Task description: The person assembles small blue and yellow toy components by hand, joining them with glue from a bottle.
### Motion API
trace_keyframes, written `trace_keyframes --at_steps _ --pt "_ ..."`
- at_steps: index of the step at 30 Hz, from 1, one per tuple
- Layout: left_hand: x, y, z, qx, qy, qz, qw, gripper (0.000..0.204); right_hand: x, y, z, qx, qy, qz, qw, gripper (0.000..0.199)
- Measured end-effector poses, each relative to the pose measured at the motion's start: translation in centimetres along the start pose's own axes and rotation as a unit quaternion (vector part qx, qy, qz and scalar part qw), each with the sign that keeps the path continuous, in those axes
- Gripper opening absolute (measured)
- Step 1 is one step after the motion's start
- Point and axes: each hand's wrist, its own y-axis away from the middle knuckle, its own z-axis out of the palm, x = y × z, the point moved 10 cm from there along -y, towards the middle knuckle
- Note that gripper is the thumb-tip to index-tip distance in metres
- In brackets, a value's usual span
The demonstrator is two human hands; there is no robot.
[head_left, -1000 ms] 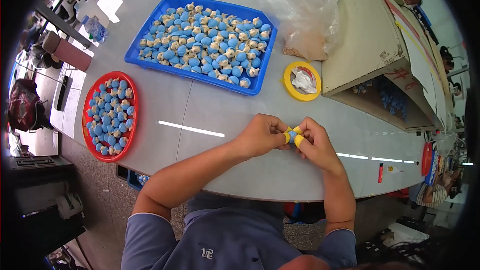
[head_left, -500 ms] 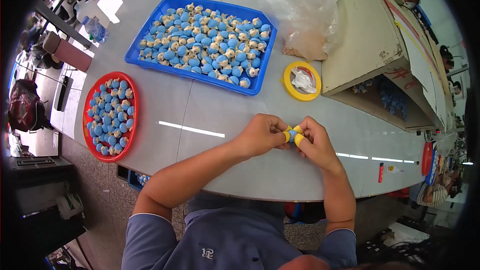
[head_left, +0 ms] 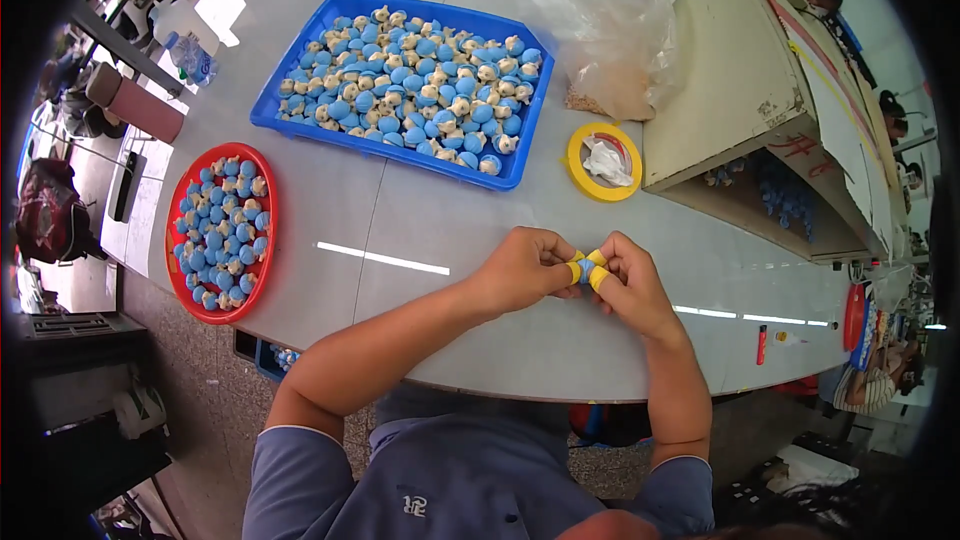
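Observation:
Above the grey table [head_left: 480, 350], my left hand [head_left: 530, 266] and my right hand [head_left: 633, 285] meet with yellow tape wrapped around the thumbs and fingertips. Pinched between them is a small blue piece [head_left: 586, 268], mostly covered by the fingers, so its full shape is hidden. Both hands are closed on it. Farther off, a blue tray [head_left: 385, 148] is filled with small blue-and-cream figures [head_left: 410, 80]. To the left, a round red tray [head_left: 270, 202] carries more of these figures.
A roll of yellow tape [head_left: 577, 172] with crumpled white paper inside lies beyond my hands. Behind it sits a clear plastic bag [head_left: 600, 20]. A worn wooden box [head_left: 730, 90] stands at right, blue parts inside. A red marker-like stick [head_left: 762, 345] and a pink bottle [head_left: 140, 105] are also there.

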Motion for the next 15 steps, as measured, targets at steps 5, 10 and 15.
trace_keyframes --at_steps 5,10,15 --pt "0.01 0.01 0.12 -0.004 0.007 0.002 1.0 0.02 -0.14 0.08 -0.08 -0.003 0.0 -0.007 1.0 0.011" --pt "0.07 0.06 0.15 -0.002 -0.001 -0.004 1.0 0.02 -0.03 0.11 -0.21 0.007 -0.011 -0.005 1.0 0.011" --pt "0.03 0.07 0.19 -0.01 0.009 -0.004 1.0 0.02 -0.15 0.19 -0.13 0.0 -0.016 0.004 1.0 0.009"
